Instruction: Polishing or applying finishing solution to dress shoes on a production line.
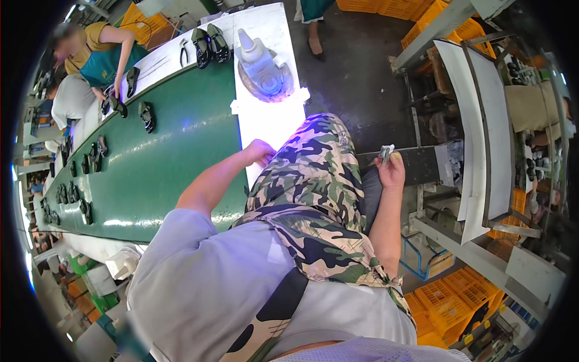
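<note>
My left hand point(260, 153) is at the edge of the white tabletop point(265, 123), against my camouflage apron point(307, 157). Its fingers are curled, and what they hold, if anything, is hidden. Out to the right of my lap, my right hand point(393, 171) is closed on a small grey, shiny piece point(386, 153). That piece sticks up from the fingertips; its kind is too small to tell. Ahead on the white top stands a pale squeeze bottle point(254, 55) with a cone nozzle, on a brownish round base.
A green conveyor belt point(181, 145) at left carries dark shoes point(146, 116). Two black shoes point(210, 45) and pliers point(183, 52) lie on its far white ledge. A co-worker point(102, 54) handles shoes there. A metal rack point(476, 133) and orange crates point(452, 301) stand at right.
</note>
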`<move>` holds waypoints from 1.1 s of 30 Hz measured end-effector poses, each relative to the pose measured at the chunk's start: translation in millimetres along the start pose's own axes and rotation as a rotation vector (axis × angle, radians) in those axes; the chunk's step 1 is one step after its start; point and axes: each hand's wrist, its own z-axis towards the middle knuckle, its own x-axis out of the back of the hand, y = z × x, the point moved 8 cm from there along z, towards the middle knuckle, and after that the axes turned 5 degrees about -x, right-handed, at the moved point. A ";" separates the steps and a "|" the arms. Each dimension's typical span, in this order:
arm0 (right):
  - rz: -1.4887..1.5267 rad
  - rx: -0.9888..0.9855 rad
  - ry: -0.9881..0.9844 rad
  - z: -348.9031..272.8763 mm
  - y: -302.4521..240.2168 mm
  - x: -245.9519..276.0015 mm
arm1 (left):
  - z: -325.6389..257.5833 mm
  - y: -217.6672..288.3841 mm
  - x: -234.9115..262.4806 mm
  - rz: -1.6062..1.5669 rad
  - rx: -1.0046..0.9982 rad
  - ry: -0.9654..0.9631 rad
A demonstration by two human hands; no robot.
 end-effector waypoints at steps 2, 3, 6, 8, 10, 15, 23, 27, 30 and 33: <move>-0.028 0.027 0.054 -0.6 5.7 -8.3 | -2.0 -5.7 0.1 -0.015 0.047 0.015; -0.052 0.045 0.084 -1.0 7.5 -11.6 | -1.7 -6.3 0.3 -0.017 0.036 0.010; -0.110 0.053 0.126 -4.7 14.9 -20.0 | -2.6 -2.1 -1.6 -0.010 0.046 0.012; -0.115 0.052 0.120 -6.3 24.3 -38.5 | -5.8 1.3 -3.4 -0.013 0.040 0.005; -0.119 0.029 0.031 -5.4 34.6 -69.4 | -5.5 1.4 -3.0 -0.020 0.037 0.002; -0.126 -0.050 -0.093 -1.1 68.0 -140.7 | -2.2 -0.5 -3.6 -0.064 0.019 0.000; -0.252 -0.120 -0.101 13.5 124.1 -198.0 | 1.2 5.7 -14.4 -0.067 -0.017 -0.042; -0.254 -0.231 -0.110 18.3 153.1 -204.2 | 2.4 -4.6 -16.0 -0.064 -0.020 -0.039; -0.246 -0.263 -0.104 15.7 164.4 -211.5 | -3.2 -4.9 -17.9 -0.060 -0.018 -0.040; -0.243 -0.300 -0.084 17.3 170.3 -211.8 | -9.6 5.1 -21.8 -0.026 -0.017 -0.022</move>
